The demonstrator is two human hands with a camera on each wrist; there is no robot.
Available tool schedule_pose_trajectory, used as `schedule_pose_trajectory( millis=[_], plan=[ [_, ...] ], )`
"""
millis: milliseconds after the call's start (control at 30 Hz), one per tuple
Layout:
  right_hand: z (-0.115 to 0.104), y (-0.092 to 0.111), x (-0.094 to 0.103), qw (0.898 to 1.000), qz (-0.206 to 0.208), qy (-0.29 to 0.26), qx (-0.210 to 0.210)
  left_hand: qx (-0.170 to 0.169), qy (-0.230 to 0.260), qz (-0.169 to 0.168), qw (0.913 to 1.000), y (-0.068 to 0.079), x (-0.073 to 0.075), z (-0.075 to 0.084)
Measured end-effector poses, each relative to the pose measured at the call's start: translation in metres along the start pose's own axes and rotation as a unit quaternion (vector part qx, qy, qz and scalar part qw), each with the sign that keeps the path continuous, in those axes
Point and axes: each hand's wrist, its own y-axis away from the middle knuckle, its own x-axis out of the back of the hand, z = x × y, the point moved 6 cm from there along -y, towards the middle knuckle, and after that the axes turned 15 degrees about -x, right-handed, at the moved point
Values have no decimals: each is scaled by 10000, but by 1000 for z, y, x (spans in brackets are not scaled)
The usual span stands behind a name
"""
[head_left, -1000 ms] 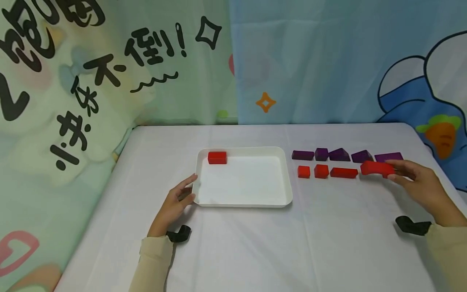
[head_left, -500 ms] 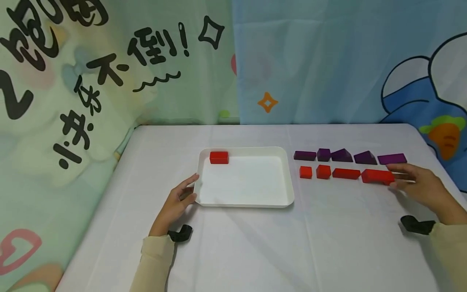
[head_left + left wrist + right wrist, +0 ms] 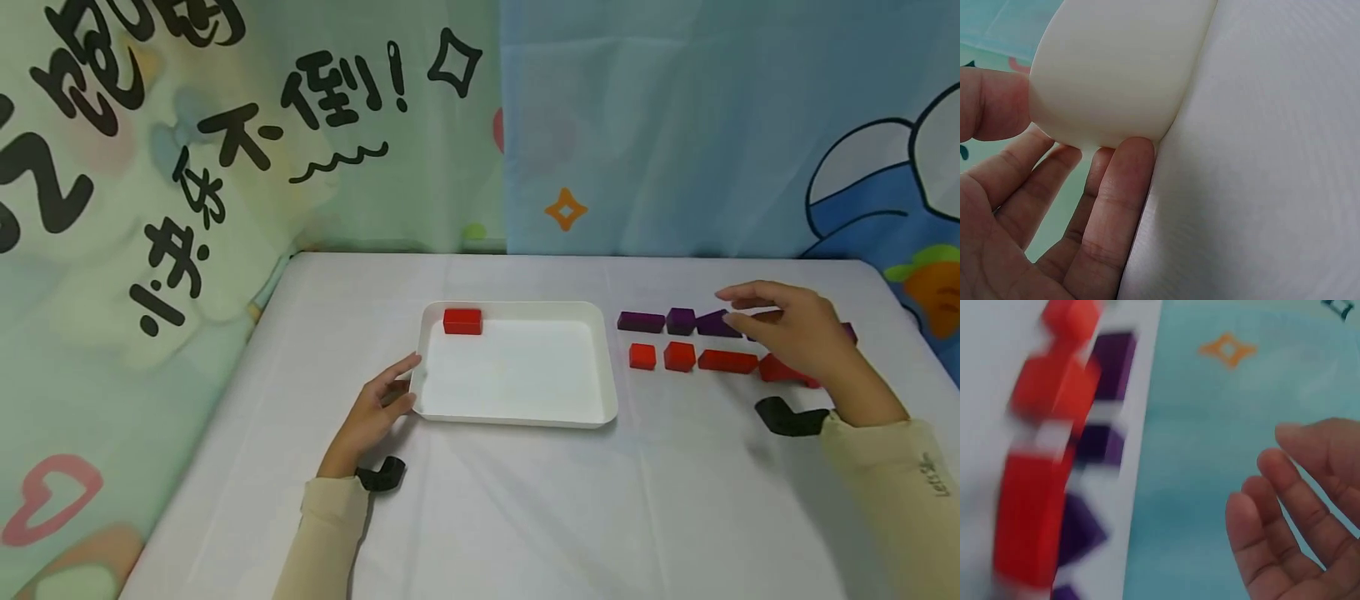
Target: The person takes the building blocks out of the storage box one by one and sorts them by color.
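My left hand [image 3: 375,414] holds the left edge of a white tray [image 3: 517,423]. In the left wrist view, the thumb touches one side of the tray [image 3: 1116,69] and several fingertips meet another. One red rectangular block [image 3: 462,322] lies in the tray's far left corner. My right hand [image 3: 806,329] hovers over the right end of two block rows, holding nothing, its fingers loosely bent. It partly covers some purple blocks and the red arch-like block [image 3: 780,369]. In the right wrist view, my right hand [image 3: 1304,519] has an open gap between thumb and fingers.
The front row has a red cube [image 3: 642,357], another red block [image 3: 679,357] and a long red block [image 3: 727,362]. Behind them are purple blocks, including a long one [image 3: 641,322], a small one [image 3: 681,321] and a triangular one [image 3: 716,324]. A printed curtain [image 3: 645,125] hangs behind the white-covered table.
My right hand set the red arch-like block down at the right end of the red row and let go. It then moved up and left over the purple row. My left hand stays at the tray.
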Motion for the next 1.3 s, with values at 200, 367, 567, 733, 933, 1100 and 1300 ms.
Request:
schedule_pose_trajectory(
  millis=[200,367,567,733,933,1100,1300],
  plan=[
    [-52,-16,-41,9968,-573,-524,203,-15,42,-13,10000,-1,1,0],
    [-91,-29,-76,9907,-882,-889,539,-107,13,-41,9999,-2,2,-1],
    [-122,-44,-121,9820,-1226,-1226,749,-204,39,-99,9997,-3,1,-1],
    [-140,-53,-161,9768,-1649,-1198,652,-203,30,-109,9997,-3,2,-2],
    [-159,-58,-200,9724,-1920,-1199,570,-192,-37,-84,9998,-3,4,0],
    [-168,-60,-224,9740,-1965,-1081,315,-199,-134,-65,9997,-2,4,0],
    [-178,-61,-236,9840,-1401,-1096,70,-231,-100,-94,9996,-3,3,-3]
  ],
)
